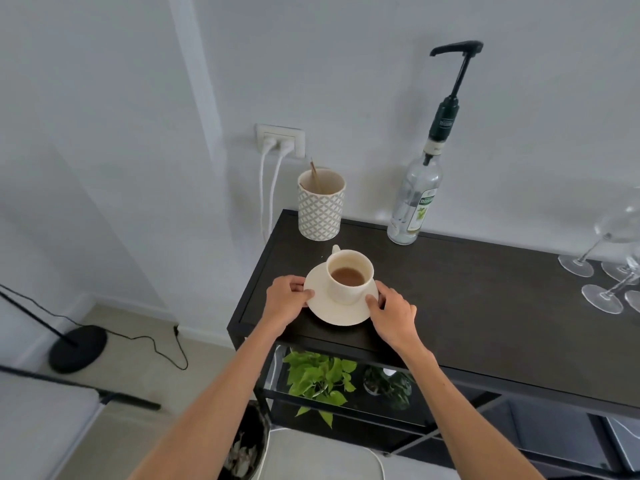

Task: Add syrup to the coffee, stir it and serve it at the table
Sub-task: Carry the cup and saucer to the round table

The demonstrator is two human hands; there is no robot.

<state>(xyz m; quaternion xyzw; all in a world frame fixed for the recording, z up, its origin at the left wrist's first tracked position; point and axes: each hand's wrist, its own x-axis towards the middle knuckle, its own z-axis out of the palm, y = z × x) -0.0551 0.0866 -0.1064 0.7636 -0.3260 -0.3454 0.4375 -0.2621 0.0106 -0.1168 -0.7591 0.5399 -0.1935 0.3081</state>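
Note:
A cream cup [349, 277] with brown coffee [347, 276] stands on a cream saucer [341, 315] near the left end of a dark console table [485, 306]. My left hand [289, 299] grips the saucer's left rim, thumb on top. My right hand [393, 315] grips its right rim. A clear syrup bottle [415, 199] with a tall black pump stands at the back against the wall. A patterned holder [321, 206] with a wooden stir stick [315, 174] stands behind the cup.
Several upturned wine glasses [609, 271] lie at the table's right end. A green plant [318, 379] sits on the shelf below. A socket with two white cables [280, 142] is on the wall. A floor lamp base [78, 348] and cable lie on the floor at left.

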